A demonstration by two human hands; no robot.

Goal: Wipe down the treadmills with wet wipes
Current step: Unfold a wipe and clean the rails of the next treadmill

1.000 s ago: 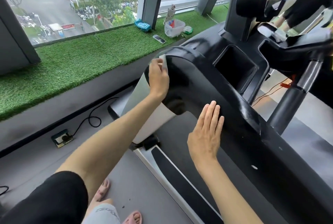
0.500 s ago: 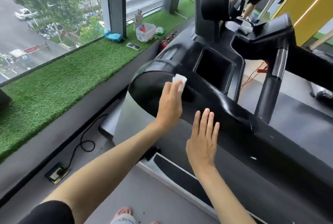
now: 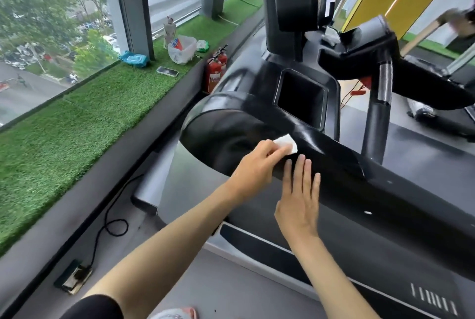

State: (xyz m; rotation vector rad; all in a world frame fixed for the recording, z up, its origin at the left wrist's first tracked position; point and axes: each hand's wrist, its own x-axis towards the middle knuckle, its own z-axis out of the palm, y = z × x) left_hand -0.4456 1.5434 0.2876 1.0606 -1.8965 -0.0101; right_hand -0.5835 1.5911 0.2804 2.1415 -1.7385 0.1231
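Item: folded white wet wipe (image 3: 288,142), grasped in the left hand (image 3: 257,165) grip, pressed on the glossy black plastic treadmill arm (image 3: 339,164), left end. Right hand (image 3: 298,201): grip released, flat alongside. Progress, judged: mid-wipe; right stretch and far console apparently left.

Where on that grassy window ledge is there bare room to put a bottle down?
Bare: the long stretch of artificial grass nearer you than the phone and blue wipes pack. Crowded: beyond the phone, around the plastic bag and green packet.
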